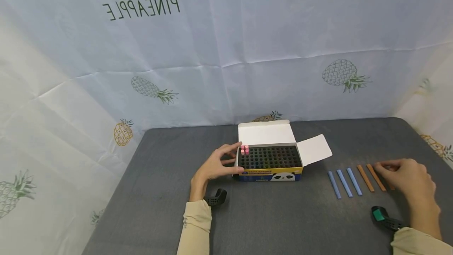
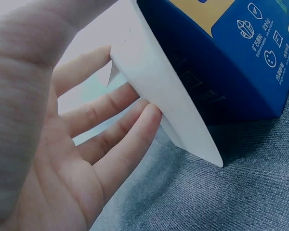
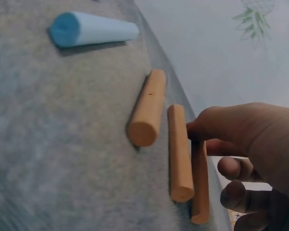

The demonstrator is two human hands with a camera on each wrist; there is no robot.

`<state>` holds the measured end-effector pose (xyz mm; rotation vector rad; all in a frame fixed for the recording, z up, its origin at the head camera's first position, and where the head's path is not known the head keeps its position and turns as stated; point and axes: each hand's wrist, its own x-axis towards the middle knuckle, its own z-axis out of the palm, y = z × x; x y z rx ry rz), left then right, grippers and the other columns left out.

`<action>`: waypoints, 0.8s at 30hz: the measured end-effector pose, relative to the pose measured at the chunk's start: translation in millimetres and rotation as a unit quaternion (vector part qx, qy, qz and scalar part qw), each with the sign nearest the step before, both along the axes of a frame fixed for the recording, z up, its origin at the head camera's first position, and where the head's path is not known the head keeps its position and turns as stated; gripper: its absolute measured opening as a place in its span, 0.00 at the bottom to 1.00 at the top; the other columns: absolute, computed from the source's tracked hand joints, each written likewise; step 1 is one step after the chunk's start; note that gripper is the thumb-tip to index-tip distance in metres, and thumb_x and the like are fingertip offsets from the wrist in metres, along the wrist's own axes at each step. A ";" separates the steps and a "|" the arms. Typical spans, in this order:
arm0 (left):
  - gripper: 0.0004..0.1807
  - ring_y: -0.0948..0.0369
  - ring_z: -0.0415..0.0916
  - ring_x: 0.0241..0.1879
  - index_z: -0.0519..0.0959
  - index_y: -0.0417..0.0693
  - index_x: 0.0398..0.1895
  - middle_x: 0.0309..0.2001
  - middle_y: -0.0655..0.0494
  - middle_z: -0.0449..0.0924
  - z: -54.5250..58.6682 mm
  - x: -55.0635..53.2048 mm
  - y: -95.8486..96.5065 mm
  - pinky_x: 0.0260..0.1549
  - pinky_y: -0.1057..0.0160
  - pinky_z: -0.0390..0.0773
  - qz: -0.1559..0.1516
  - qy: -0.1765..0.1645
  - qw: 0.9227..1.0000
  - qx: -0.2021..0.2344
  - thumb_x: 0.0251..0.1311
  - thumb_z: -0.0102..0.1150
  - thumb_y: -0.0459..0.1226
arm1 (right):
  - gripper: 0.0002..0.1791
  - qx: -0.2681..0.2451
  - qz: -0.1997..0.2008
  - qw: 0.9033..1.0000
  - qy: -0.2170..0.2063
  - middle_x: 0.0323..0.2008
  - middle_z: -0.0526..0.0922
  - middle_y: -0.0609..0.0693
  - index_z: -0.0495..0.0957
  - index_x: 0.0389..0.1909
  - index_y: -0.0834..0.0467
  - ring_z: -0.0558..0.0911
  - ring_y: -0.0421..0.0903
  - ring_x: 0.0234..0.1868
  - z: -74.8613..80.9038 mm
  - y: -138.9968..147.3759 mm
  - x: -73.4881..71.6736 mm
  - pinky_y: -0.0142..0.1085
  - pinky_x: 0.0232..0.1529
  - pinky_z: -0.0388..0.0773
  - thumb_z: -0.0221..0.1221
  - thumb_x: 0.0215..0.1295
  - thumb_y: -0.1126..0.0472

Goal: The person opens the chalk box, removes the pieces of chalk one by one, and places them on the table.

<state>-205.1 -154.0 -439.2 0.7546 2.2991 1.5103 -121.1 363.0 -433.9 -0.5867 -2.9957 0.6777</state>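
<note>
My left hand [image 1: 217, 164] holds the left end of an open chalk box [image 1: 269, 176], thumb at the front edge and index finger at the back corner. In the left wrist view, other fingertips touch its white side flap [image 2: 183, 115]. The box's black insert [image 1: 272, 158] has rows of holes, with several pink chalks [image 1: 245, 150] in its back left corner. My right hand [image 1: 410, 178] pinches the far end of the rightmost orange chalk [image 3: 199, 192], which lies on the table. Two other orange chalks [image 1: 365, 178] lie to its left.
Three blue chalks [image 1: 344, 183] lie between the box and the orange ones. The box's white lid [image 1: 267, 133] stands open at the back, and a right flap [image 1: 315, 149] sticks out. Behind the dark table [image 1: 170, 192] hangs a pineapple-print cloth [image 1: 219, 50].
</note>
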 end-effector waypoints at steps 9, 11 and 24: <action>0.45 0.52 0.72 0.60 0.64 0.56 0.79 0.60 0.45 0.71 0.7 0.9 -0.4 0.66 0.54 0.81 -0.002 0.002 1.000 0.003 0.59 0.75 0.45 | 0.35 -0.007 -0.009 1.000 -0.010 0.35 0.85 0.68 0.78 0.57 0.73 0.77 0.52 0.22 -3.3 0.4 -0.9 0.53 0.24 0.73 0.58 0.74 0.42; 0.45 0.53 0.72 0.60 0.64 0.57 0.79 0.60 0.45 0.71 0.0 0.3 -0.2 0.66 0.54 0.81 -0.002 0.002 1.000 0.003 0.59 0.75 0.45 | 0.35 -0.007 -0.009 1.000 -0.010 0.37 0.85 0.69 0.78 0.57 0.72 0.78 0.52 0.23 -3.5 0.9 -0.9 0.53 0.25 0.74 0.58 0.73 0.41; 0.45 0.53 0.72 0.59 0.64 0.57 0.79 0.61 0.45 0.71 -0.8 -0.1 0.1 0.66 0.55 0.81 -0.002 0.004 1.000 0.002 0.59 0.75 0.45 | 0.36 -0.022 -0.025 0.999 0.016 0.21 0.84 0.54 0.75 0.61 0.73 0.76 0.48 0.19 -0.4 -2.7 1.3 0.49 0.22 0.74 0.58 0.73 0.42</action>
